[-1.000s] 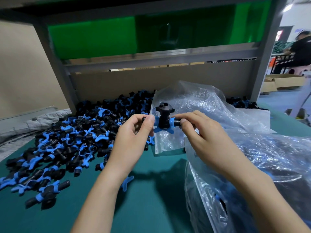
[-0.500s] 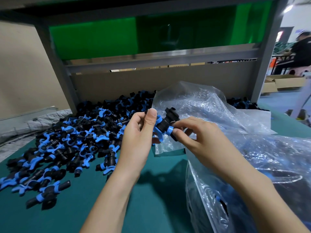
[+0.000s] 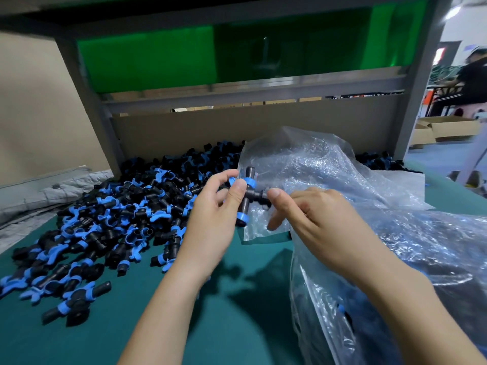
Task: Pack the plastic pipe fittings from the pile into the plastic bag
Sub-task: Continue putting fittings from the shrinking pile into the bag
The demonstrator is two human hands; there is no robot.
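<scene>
- Black tee fitting [image 3: 249,198] with blue collars, pinched between thumb and fingers of the left hand [image 3: 210,219], up off the green table [image 3: 237,299], right in front of the small clear plastic bag [image 3: 303,164].
- Right hand [image 3: 321,222] at the fitting's side stub, thumb tip touching its end, fingers loosely curled; grip or mere touch impossible to tell.
- Pile of fittings [image 3: 118,219] heaped on the table, left of both hands.
- Larger clear bag [image 3: 395,259] at right, dark fittings inside.

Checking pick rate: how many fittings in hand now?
1: a black-and-blue fitting pinched by the left hand, the right hand at its side stub, before the bag. Palms may hide more.
</scene>
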